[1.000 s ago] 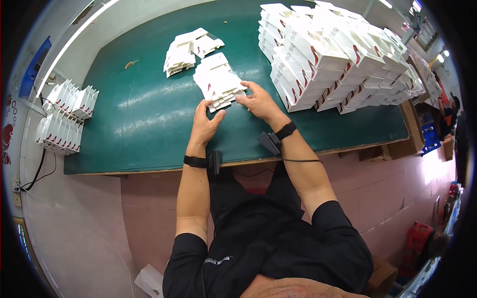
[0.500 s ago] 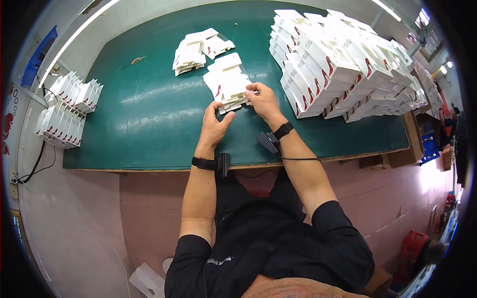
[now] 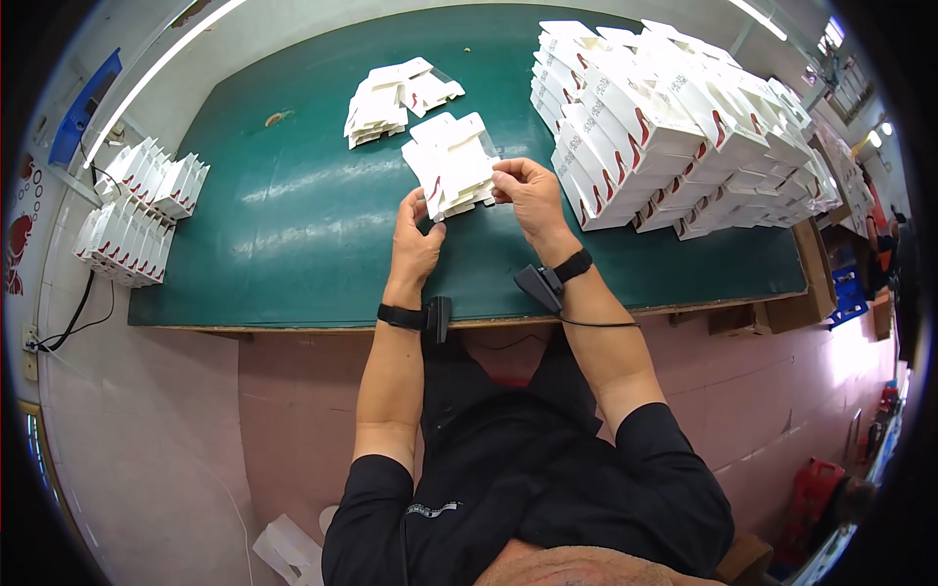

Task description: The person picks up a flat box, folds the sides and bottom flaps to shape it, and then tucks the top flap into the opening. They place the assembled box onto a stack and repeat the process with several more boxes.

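Left of the tall block of white cardboard boxes [image 3: 625, 146], your right hand [image 3: 534, 200] pinches the block-side edge of the pile of flattened white cardboard cartons [image 3: 452, 174], your left hand [image 3: 415, 248] part-open opposite; a light, even hold should prevent creases.

From here I see one carton pile [image 3: 449, 168] on the worktop [image 3: 293, 273] before the person, another pile [image 3: 375, 107] behind it, slightly left. One box stack [image 3: 630, 132] stands to their right, a second stack [image 3: 125, 239] well apart at the left end; a crate [image 3: 848, 298] sits beyond the right end.
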{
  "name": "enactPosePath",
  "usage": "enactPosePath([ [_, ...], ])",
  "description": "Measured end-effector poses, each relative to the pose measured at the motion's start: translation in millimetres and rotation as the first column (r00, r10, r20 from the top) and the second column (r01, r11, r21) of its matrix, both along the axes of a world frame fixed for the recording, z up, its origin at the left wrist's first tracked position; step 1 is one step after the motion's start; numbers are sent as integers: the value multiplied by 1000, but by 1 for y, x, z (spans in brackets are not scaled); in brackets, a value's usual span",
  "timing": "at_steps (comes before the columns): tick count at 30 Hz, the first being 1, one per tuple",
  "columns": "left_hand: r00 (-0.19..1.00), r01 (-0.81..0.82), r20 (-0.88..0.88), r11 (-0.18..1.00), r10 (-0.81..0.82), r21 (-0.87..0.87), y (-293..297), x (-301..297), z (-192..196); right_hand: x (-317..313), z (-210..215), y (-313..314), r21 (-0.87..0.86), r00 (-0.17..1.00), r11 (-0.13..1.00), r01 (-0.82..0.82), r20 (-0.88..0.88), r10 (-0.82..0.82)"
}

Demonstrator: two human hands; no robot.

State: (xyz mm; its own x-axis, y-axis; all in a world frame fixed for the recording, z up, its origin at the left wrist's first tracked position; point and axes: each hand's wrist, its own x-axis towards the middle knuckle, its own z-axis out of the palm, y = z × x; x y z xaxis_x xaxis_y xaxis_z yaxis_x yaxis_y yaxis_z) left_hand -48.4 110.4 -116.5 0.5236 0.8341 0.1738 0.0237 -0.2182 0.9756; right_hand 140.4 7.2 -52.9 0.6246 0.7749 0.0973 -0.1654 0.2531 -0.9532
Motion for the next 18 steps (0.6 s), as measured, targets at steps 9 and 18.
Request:
enactPosePath([
  [9,987,-109,-13,729,159,676,-20,-14,44,-15,37,-55,99,973,987,-130,-178,146],
  [18,949,196,219,969,-226,149,-68,-37,85,-12,39,-97,143,966,981,-131,243,94],
])
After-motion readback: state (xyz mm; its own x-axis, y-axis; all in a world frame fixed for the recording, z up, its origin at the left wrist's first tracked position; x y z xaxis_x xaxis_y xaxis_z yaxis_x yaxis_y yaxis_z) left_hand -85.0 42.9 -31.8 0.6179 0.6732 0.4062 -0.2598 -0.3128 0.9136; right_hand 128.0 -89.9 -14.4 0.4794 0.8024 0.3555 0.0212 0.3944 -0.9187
